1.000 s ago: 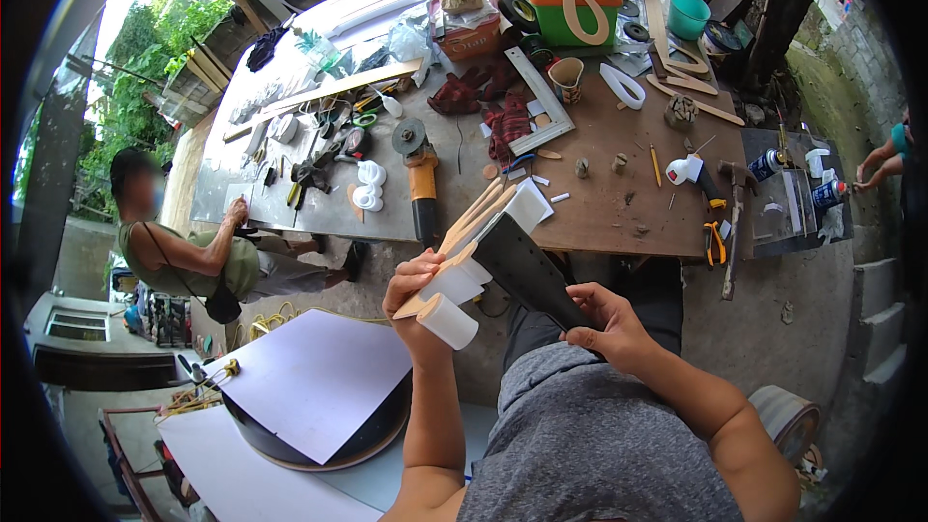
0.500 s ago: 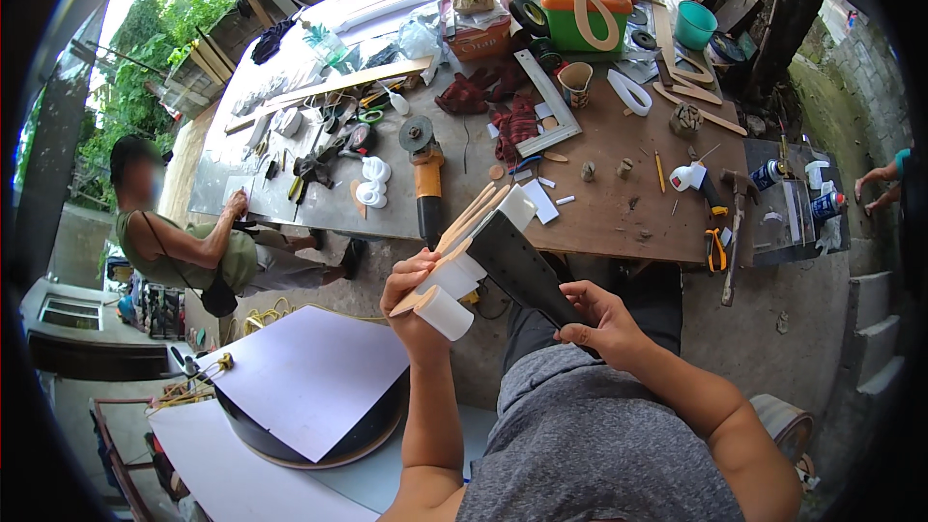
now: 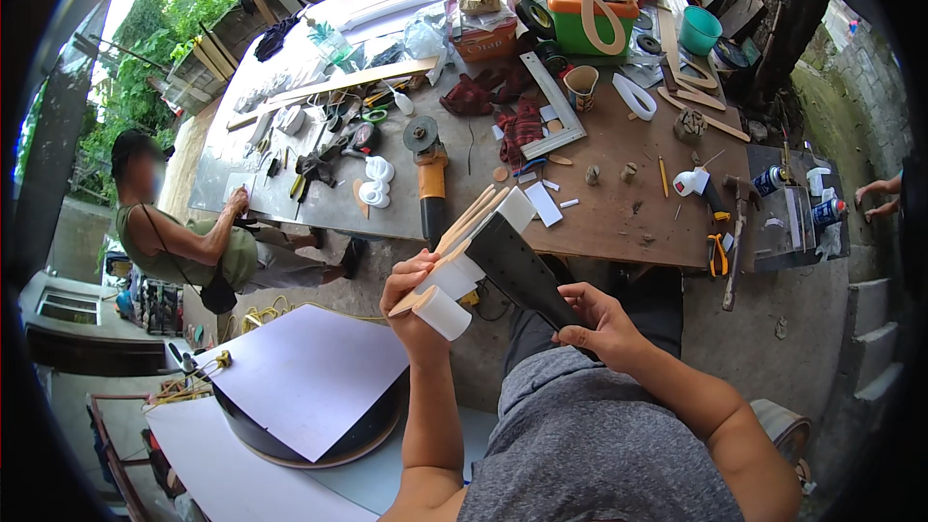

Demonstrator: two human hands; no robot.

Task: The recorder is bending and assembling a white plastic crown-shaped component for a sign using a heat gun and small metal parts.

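Observation:
My left hand (image 3: 411,285) grips a built-up piece with pale wooden faces and white side walls (image 3: 456,277), holding it up in front of the table. A rounded white end of it sticks out below my fingers. In my right hand (image 3: 601,325) is a long, flat black piece with small dots along it (image 3: 517,266), narrowing toward my grip. Its far end leans close against the white-sided piece; whether they touch I cannot tell. An angle grinder (image 3: 431,179) with a yellow body lies on the table just beyond my left hand.
The worktable (image 3: 619,222) carries a metal square (image 3: 556,140), a paper cup (image 3: 580,87), red gloves, a glue gun (image 3: 694,182), a hammer (image 3: 738,232) and orange-handled pliers (image 3: 717,254). Another person (image 3: 198,232) works at the left end. White sheets (image 3: 319,377) lie behind on the left.
Both hands and the pieces they hold stay almost in place. The view has shifted slightly, and the table's things appear a little moved in the picture.

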